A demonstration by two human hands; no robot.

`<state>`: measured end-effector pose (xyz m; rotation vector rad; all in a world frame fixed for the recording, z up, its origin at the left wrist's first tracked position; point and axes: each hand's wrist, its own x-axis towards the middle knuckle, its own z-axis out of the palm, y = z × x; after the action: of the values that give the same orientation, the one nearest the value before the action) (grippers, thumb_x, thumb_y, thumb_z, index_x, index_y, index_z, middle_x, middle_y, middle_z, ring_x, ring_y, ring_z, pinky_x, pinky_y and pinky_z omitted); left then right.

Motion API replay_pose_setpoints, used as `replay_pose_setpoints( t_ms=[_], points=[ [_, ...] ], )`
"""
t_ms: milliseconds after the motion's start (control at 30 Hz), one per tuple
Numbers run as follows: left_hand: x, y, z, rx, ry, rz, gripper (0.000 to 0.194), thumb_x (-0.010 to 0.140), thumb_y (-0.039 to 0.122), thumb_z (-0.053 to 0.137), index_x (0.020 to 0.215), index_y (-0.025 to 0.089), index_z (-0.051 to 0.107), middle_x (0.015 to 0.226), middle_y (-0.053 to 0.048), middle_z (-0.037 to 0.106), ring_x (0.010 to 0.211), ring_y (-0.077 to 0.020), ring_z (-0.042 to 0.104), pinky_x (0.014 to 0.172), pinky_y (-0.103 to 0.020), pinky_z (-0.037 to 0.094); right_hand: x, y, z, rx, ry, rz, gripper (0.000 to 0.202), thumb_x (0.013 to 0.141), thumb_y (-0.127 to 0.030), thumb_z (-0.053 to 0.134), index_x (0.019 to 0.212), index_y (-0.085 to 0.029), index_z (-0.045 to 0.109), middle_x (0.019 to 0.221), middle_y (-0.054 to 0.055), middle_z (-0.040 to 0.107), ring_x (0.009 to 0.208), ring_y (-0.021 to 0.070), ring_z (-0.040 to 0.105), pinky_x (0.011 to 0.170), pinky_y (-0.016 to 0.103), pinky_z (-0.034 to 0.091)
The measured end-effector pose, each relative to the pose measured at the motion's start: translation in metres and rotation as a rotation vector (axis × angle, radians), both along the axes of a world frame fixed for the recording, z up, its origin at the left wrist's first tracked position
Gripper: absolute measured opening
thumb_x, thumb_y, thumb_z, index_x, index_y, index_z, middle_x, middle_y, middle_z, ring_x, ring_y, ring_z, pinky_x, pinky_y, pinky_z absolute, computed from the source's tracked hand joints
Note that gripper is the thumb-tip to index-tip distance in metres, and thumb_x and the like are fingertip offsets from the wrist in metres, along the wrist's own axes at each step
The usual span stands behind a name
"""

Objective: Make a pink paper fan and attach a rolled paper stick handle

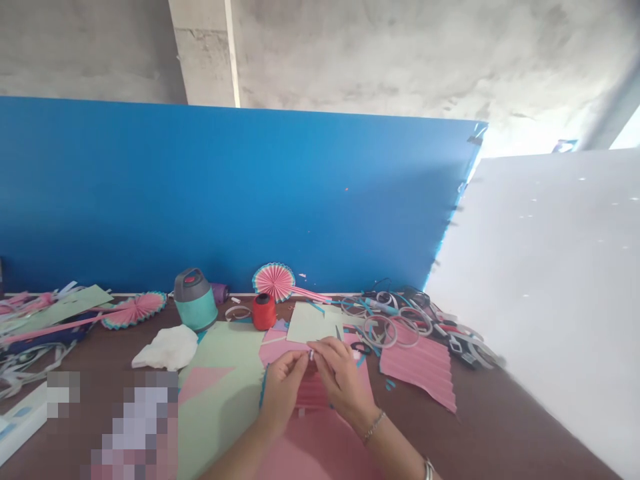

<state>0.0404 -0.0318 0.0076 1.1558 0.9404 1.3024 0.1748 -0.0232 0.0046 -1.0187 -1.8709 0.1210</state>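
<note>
My left hand [286, 385] and my right hand [344, 375] meet in the middle foreground, their fingertips pinched together. Between them shows a small white piece [311, 356], too tiny to name for certain. Just below the fingers lies pink pleated paper [315, 392], partly covered by both hands. Flat pink paper [315, 440] spreads under my wrists, beside a pale green sheet [215, 420]. Close beyond my right hand, scissors tips seem to stick out near another pale green sheet [307, 327].
A red thread cone [264, 312] and a teal container [196, 303] stand behind. Pink paper fans [274, 281] lie along the blue panel [225, 200]. White rings [380, 331], pleated pink paper [420, 367] and clutter sit right; white cloth [167, 348] lies left.
</note>
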Motion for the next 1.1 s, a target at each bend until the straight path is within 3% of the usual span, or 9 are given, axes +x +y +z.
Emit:
replay_pose_setpoints(
  t_ms=[233,367,500,667,900,1100],
  points=[
    [0.000,0.001,0.005,-0.062,-0.046,-0.043,0.028,0.067,0.039,0.071,0.080,0.014,0.072,0.076,-0.007,0.073,0.076,-0.0220,0.067,0.078,-0.033,0.051,0.000,-0.001,0.000,0.001,0.036,-0.018,0.025,0.091,-0.018,0.042,0.107,-0.025,0.059,0.087,0.004,0.061,0.082,0.0176,0.056,0.073,0.032,0.045],
    [0.000,0.002,0.003,-0.075,-0.050,0.007,0.029,0.065,0.043,0.071,0.074,0.015,0.071,0.073,-0.005,0.073,0.072,-0.0214,0.067,0.077,-0.032,0.052,-0.001,-0.006,0.007,0.050,0.038,-0.098,0.011,0.088,-0.021,0.048,0.090,-0.023,0.059,0.090,0.005,0.061,0.087,0.0195,0.055,0.074,0.033,0.042],
    [-0.002,0.003,0.003,-0.073,-0.036,0.035,0.027,0.064,0.042,0.072,0.071,0.016,0.071,0.072,-0.005,0.073,0.073,-0.0212,0.067,0.076,-0.031,0.052,0.000,-0.008,0.012,0.122,-0.086,-0.170,0.016,0.087,-0.019,0.050,0.080,-0.025,0.063,0.079,0.002,0.061,0.079,0.0185,0.053,0.072,0.033,0.035],
    [-0.003,0.003,0.000,-0.012,0.022,0.037,0.026,0.068,0.040,0.068,0.074,0.015,0.072,0.071,-0.005,0.073,0.072,-0.0199,0.066,0.073,-0.029,0.052,-0.001,-0.009,0.012,0.076,-0.104,-0.126,0.019,0.088,-0.018,0.049,0.082,-0.024,0.066,0.078,0.002,0.064,0.074,0.0166,0.054,0.067,0.031,0.035],
    [-0.003,0.001,0.001,0.047,0.080,0.064,0.023,0.071,0.038,0.065,0.074,0.016,0.072,0.071,-0.005,0.072,0.071,-0.0198,0.065,0.071,-0.028,0.051,-0.001,-0.007,0.009,0.021,0.032,-0.025,0.020,0.088,-0.019,0.050,0.080,-0.023,0.067,0.076,0.004,0.065,0.072,0.0167,0.057,0.066,0.030,0.043],
    [-0.003,0.001,0.000,0.062,0.106,0.080,0.020,0.070,0.037,0.066,0.072,0.018,0.071,0.071,-0.005,0.073,0.070,-0.0205,0.066,0.071,-0.028,0.051,-0.001,-0.006,0.006,0.033,0.050,-0.036,0.018,0.087,-0.019,0.051,0.079,-0.022,0.067,0.074,0.005,0.065,0.070,0.0167,0.058,0.066,0.030,0.046]
  ],
)
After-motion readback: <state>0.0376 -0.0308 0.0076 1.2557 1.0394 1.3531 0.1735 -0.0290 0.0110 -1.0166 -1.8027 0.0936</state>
